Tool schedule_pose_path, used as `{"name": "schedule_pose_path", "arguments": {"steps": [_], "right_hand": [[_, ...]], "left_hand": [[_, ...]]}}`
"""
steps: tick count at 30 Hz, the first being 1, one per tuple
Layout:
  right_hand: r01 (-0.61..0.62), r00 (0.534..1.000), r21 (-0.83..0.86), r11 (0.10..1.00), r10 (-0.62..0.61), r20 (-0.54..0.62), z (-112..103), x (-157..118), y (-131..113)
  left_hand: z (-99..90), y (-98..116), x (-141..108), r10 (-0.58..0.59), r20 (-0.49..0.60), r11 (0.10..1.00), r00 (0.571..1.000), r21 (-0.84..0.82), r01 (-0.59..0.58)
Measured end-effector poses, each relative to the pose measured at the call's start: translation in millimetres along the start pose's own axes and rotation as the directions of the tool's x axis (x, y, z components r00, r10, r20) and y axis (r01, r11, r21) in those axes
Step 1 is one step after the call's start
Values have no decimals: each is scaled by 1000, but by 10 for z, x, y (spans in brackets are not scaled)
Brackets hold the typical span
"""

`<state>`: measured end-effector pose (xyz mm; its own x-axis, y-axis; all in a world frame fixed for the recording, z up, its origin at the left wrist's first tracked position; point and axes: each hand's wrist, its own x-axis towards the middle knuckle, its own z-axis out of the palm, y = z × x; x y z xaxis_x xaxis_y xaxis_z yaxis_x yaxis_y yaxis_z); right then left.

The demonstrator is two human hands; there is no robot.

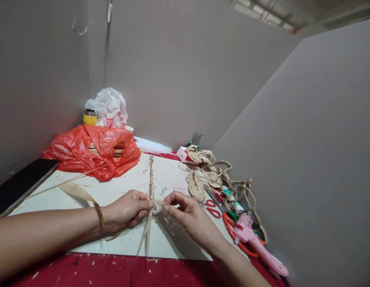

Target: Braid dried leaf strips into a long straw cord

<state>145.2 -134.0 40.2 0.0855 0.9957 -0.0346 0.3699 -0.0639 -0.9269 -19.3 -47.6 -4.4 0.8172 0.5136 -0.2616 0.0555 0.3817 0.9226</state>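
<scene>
A thin straw-coloured braid [151, 175] lies upright on the white board, its loose strands [148, 235] hanging toward the near edge. My left hand [132, 208] pinches the braid's lower end between thumb and fingers. Just to its right, my right hand [185, 209] has thumb and forefinger closed on a short pale strand [159, 203] that comes off the braid. A broad dry strip [78, 191] curves over my left wrist.
Behind on the left are a red plastic bag [83, 147], a white bag [108, 105] and a phone [21, 185]. Along the right lie braided coils [196, 186], red-handled scissors [214, 212] and a pink glue gun [256, 241]. Grey walls [173, 71] rise around.
</scene>
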Motion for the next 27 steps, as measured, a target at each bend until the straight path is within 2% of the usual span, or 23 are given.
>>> {"name": "schedule_pose_path", "arguments": {"steps": [5,12,17,22,24,27], "right_hand": [[-19,992,70,997,28,-124,52,27,125],[-74,980,74,994,86,-178,-11,-37,155],[-91,984,180,979,116,-134,-27,-57,97],[-112,977,373,921,171,-130,65,-75,137],[-170,969,457,873,232,-84,140,-83,162],[-241,962,547,801,272,26,277,-81,195]], "left_hand": [[19,37,-7,-29,-17,1000,999,3,29],[53,75,-7,-67,-56,997,996,36,69],[50,60,5,-65,-52,997,997,27,67],[53,58,14,-68,-71,997,995,41,71],[56,50,21,-53,-81,997,995,45,57],[52,13,35,27,-56,999,998,22,-26]]}}
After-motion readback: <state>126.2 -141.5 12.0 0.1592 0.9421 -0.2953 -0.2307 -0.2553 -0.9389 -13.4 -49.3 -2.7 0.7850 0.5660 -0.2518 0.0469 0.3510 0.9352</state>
